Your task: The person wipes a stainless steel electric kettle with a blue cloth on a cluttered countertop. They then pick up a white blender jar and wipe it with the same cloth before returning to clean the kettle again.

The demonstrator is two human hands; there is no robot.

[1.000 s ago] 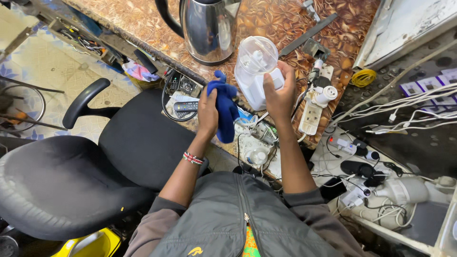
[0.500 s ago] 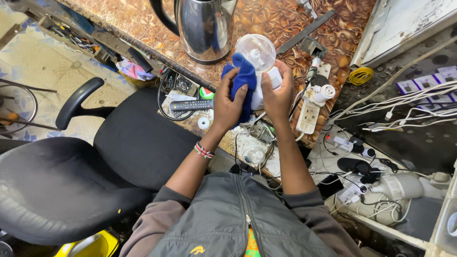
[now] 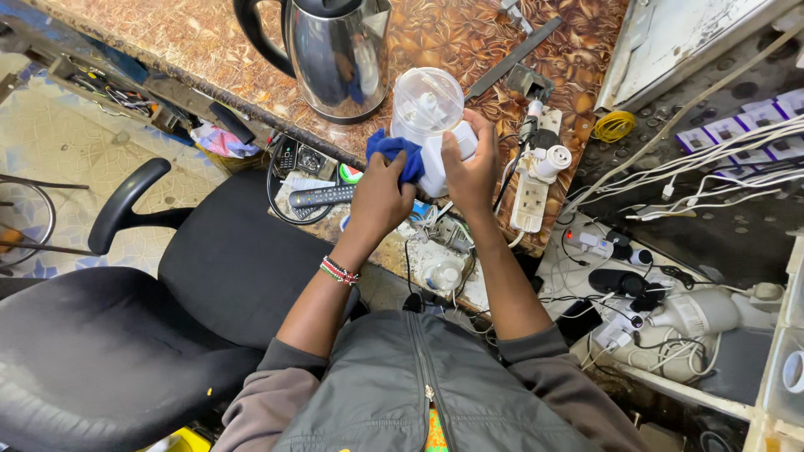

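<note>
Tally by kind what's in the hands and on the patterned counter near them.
Blue cloth, in left hand: 1
White appliance with clear dome, in right hand: 1
Steel kettle: 1
White power strip: 1
Yellow wire coil: 1
Total: 5

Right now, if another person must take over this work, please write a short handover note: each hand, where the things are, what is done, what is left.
Left hand: presses a blue cloth against the side of the white appliance.
Right hand: grips the appliance's white body, holding it up over the bench edge.
The clear dome on the appliance faces the camera. A steel kettle stands behind on the patterned worktop; a remote control and a white power strip lie nearby.
Done: cannot tell how much is wiped.
Left: cloth is on one side only; other faces not seen.
</note>
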